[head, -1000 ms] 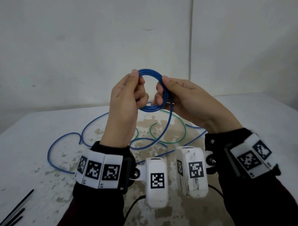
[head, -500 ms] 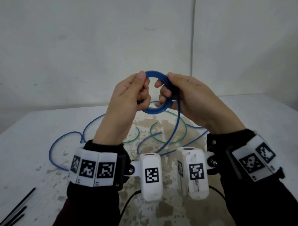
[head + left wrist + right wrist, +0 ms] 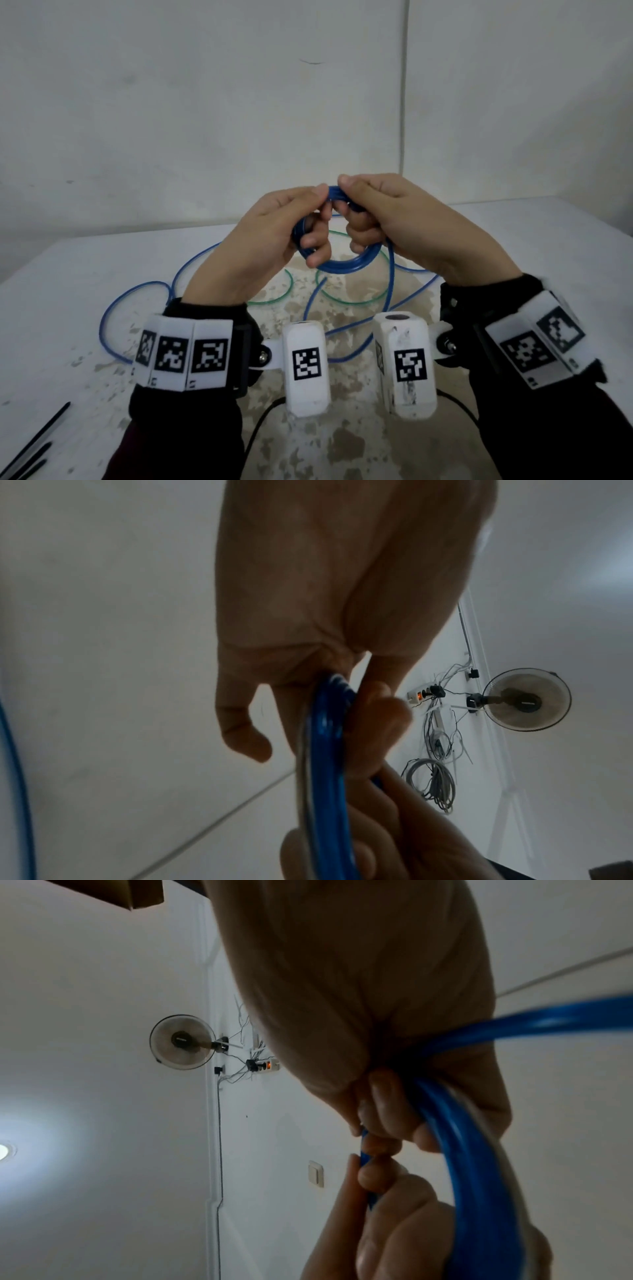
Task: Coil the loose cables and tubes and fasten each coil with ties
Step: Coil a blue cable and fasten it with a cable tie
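Observation:
A small coil of blue tube hangs in the air above the table, held by both hands. My left hand pinches the coil's top and left side, with fingers curled through the ring. My right hand grips the top right of the same coil, thumb on top. The two thumbs nearly touch. The blue tube's loose tail drops from the right hand to the table and runs on in wide loops to the left.
A green tube lies curled on the worn white table under the hands. Black ties lie at the front left edge. A black cable runs between my forearms. White walls stand close behind.
Both hands have come together at the coil's top and sunk lower. The right hand has brought more tube round, and the loose loops on the table have pulled in.

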Available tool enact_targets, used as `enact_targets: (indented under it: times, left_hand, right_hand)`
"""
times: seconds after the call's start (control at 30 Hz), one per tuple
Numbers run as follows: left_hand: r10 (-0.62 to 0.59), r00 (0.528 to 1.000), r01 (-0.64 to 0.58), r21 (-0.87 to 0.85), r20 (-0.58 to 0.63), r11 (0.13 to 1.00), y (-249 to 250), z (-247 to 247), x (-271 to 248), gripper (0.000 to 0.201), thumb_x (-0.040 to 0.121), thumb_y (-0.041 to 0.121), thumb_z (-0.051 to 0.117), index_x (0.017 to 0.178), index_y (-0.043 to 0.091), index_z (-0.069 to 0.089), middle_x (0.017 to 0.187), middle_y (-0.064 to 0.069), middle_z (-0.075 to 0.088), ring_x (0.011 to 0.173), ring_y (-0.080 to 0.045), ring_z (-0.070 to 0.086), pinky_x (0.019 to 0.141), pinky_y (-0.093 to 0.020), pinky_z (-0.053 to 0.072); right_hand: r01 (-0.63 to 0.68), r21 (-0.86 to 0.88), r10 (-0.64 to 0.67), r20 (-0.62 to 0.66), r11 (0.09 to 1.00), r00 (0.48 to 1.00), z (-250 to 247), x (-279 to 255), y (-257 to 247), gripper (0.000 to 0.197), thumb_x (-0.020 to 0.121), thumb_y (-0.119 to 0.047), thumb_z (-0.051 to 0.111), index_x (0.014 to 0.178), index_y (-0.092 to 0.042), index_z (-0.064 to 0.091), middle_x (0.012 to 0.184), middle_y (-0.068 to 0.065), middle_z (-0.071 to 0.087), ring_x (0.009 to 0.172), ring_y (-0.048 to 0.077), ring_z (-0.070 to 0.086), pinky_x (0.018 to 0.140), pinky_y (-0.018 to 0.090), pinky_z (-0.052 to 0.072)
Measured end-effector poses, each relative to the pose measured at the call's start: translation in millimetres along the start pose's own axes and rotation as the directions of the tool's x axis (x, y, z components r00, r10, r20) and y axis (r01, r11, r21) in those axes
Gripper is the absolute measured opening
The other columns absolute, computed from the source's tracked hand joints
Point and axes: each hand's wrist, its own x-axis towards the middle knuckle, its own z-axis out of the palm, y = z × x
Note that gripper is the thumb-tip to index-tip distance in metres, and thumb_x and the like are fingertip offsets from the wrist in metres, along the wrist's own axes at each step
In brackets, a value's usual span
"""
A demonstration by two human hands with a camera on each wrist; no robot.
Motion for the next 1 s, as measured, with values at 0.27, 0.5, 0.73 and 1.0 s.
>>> enact_targets:
  times: [0.27,0.5,0.73,1.0]
  left_hand:
    - [0.235,0.944,-0.236,0.026,-0.229,0.971,0.9,0.7,1.0,0.033,0.103,0.022,0.036,0.073,0.010,0.044,0.060,0.000,0.019,0.047,-0.008,0.018,0.046,-0.018,0.021]
    - [0.183,0.935,-0.255,-0.219,-0.304,0.942,2.5,14.3,4.2,0.033,0.104,0.023,0.030,0.077,0.010,0.044,0.052,0.006,0.026,0.043,-0.009,0.021,0.047,-0.020,0.018]
    - [-0.007,0.999,0.005,-0.070,-0.035,0.998,3.0,3.3,-0.1,0.034,0.100,0.025,0.037,0.073,0.007,0.047,0.047,0.001,0.030,0.039,-0.017,0.038,0.047,-0.019,0.038]
    - [0.105,0.994,-0.103,0.059,-0.031,0.993,1.6,-3.5,-2.4,0.031,0.102,0.021,0.034,0.077,0.007,0.047,0.054,0.003,0.019,0.043,-0.010,0.020,0.045,-0.015,0.025]
  right_hand:
    - [0.049,0.138,-0.036,-0.096,0.989,0.995,2.9,5.8,2.4,0.040,0.103,-0.029,0.034,0.084,-0.008,0.062,0.059,0.001,0.060,0.063,0.017,0.062,0.080,0.035,0.056]
    - [0.074,0.187,-0.060,-0.079,0.980,0.995,0.9,5.1,1.8,0.042,0.104,-0.029,0.029,0.082,-0.007,0.057,0.056,0.001,0.053,0.065,0.017,0.061,0.076,0.025,0.052]
    - [0.019,0.029,-0.018,-0.041,0.999,0.999,-1.1,1.1,1.6,0.037,0.103,-0.031,0.035,0.073,-0.012,0.046,0.049,-0.009,0.028,0.046,0.010,0.032,0.062,0.024,0.047]
    - [0.011,0.005,-0.011,-0.077,1.000,0.997,-0.2,1.5,1.0,0.039,0.099,-0.035,0.043,0.074,-0.010,0.060,0.050,0.000,0.053,0.050,0.015,0.057,0.066,0.031,0.055]
